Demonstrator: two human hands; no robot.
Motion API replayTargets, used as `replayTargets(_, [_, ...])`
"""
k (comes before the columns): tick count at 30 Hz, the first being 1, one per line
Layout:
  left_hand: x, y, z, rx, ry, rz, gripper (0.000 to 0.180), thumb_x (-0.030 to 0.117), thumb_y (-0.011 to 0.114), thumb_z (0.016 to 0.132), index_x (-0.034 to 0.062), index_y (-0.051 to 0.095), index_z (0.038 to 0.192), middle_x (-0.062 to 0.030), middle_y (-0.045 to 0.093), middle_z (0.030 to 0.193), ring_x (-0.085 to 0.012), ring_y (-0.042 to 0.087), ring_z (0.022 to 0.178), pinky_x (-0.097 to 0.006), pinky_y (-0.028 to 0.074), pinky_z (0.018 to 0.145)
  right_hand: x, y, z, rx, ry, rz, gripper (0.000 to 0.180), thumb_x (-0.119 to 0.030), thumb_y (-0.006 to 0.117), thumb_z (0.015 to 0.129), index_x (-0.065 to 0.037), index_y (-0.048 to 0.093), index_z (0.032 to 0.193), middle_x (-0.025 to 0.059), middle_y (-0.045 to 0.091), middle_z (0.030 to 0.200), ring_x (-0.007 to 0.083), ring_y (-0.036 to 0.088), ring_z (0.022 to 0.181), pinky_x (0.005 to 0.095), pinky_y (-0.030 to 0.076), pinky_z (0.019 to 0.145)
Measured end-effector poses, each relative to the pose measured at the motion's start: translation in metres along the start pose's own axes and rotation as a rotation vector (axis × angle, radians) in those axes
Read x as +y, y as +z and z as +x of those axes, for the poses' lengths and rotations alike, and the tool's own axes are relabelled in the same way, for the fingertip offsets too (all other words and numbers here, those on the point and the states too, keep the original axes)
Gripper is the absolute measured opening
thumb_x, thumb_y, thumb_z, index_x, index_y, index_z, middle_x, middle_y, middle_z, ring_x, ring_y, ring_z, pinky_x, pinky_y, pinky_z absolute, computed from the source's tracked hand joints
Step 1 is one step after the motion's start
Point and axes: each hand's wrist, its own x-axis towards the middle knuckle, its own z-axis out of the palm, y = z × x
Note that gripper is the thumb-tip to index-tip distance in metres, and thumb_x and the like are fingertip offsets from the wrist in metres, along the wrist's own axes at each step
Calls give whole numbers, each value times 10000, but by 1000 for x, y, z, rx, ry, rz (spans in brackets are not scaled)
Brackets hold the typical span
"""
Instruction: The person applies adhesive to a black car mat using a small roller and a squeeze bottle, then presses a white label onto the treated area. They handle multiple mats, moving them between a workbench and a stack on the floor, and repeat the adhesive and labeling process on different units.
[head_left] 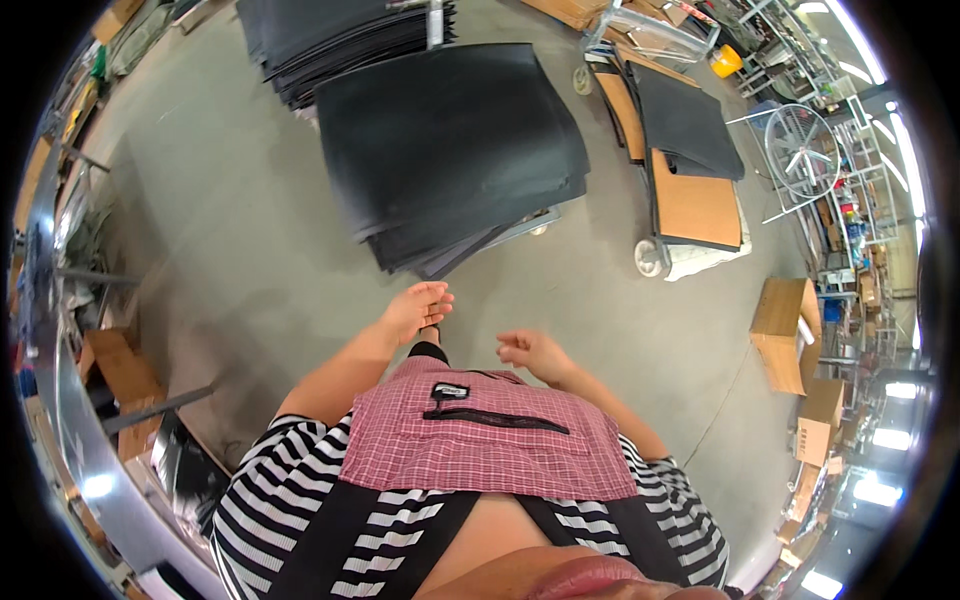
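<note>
My left hand (415, 310) is held out over the floor in front of me, its fingers loosely bent and nothing in them. To its right, my right hand (537, 355) hangs near the edge of my apron (490, 435), slightly blurred, with half-curled fingers and nothing visible between them. Neither hand touches anything. Ahead of both is a stack of large black sheets (450, 140), its lower sheets fanned out unevenly at the near edge. My left hand is nearest to that edge, with a gap between. A cart (545, 222) shows partly beneath the stack.
Another pile of black sheets (345, 40) stands behind on the left. On the right, a wheeled cart (648, 258) carries black sheets and brown boards (697, 200). Farther right are a floor fan (802, 152), a yellow bucket (726, 61) and an open cardboard box (785, 335). A metal-edged table (90, 480) runs along my left.
</note>
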Motion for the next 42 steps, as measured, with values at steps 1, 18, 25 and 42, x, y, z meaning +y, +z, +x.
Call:
replayTargets(1, [10,-5,38,10,-33,-67,327,278,666,998,70,618,1246,-57,706,1140,-184,669,1022,-349,518,885,9,-14,7,13,41,50,449,-185,669,987,38,582,1366,141,699,1206,171,666,1055,339,540,911])
replayTargets(18, [72,-33,398,792,-338,-495,795,424,786,895,-17,448,1464,-300,426,1510,-434,464,1372,-514,409,1154,-50,-383,283,312,237,306,404,-244,653,982,-67,594,1340,104,715,1160,205,694,998,340,545,849])
replayTargets(25, [63,-14,421,973,166,-1121,564,354,759,942,50,571,1378,-80,573,1431,-282,556,1298,-449,418,1159,-84,-520,563,527,-266,-133,571,-323,758,934,-57,556,1397,119,661,1274,225,627,1169,390,487,1017])
replayTargets(42, [107,39,398,850,504,-1095,494,370,652,1002,40,589,1365,-83,597,1422,-307,553,1304,-469,397,1164,-155,-550,654,200,232,-121,807,-331,878,813,73,513,1409,223,592,1374,316,543,1316,433,452,1075])
